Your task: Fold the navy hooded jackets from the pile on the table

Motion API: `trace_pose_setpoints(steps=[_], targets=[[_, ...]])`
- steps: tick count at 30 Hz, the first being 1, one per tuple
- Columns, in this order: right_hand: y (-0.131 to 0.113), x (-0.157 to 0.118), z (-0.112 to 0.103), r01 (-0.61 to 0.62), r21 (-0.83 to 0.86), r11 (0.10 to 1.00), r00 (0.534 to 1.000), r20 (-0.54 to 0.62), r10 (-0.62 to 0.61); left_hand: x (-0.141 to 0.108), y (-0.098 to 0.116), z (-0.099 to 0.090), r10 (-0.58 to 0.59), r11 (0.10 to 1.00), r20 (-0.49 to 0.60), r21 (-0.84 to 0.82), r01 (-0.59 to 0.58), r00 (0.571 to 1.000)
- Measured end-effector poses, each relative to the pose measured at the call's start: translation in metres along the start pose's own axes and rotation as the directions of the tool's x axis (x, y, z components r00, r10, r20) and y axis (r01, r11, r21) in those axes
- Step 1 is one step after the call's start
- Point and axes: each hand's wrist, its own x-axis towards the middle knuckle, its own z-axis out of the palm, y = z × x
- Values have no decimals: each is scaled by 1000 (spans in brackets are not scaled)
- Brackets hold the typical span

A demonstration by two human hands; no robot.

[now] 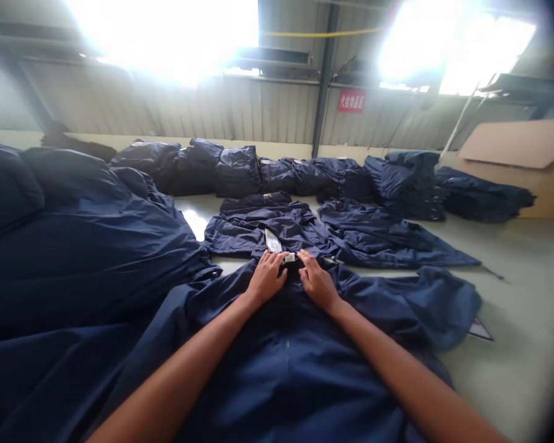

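Note:
A navy jacket (277,363) lies spread out in front of me, its collar end away from me and one sleeve out to the right. At the collar, my left hand (266,277) has its fingers bent over the fabric edge, with the thumb on the near side. My right hand (318,282) pinches the same edge a little to the right. Between my fingertips shows a small white label (290,257). Just beyond my left hand is a printed paper tag (272,241). Cloth and fingers hide the inside of the collar.
A large heap of navy garments (87,246) rises on the left. More navy garments lie beyond the collar, including a flat one (383,237) at right. Folded stacks (237,169) line the wall. A cardboard box (517,147) stands at far right, and a tag (480,330) pokes out by the sleeve.

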Motion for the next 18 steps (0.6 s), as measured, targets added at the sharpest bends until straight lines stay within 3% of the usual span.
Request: trace_pose_setpoints(steps=[4,9,14,18], targets=[[-5,1,-5,-77,-83,994,996,36,80,-1,3,-2,-37,989,21,-144,39,999],[-11,0,-7,-197,-247,949,970,91,225,-1,3,-1,-94,982,23,-161,97,995],[-4,0,-1,-120,-288,950,987,68,145,2,2,5,-9,999,95,32,6,995],[6,1,4,-56,-253,966,994,78,78,2,-1,11,-16,999,164,48,8,986]])
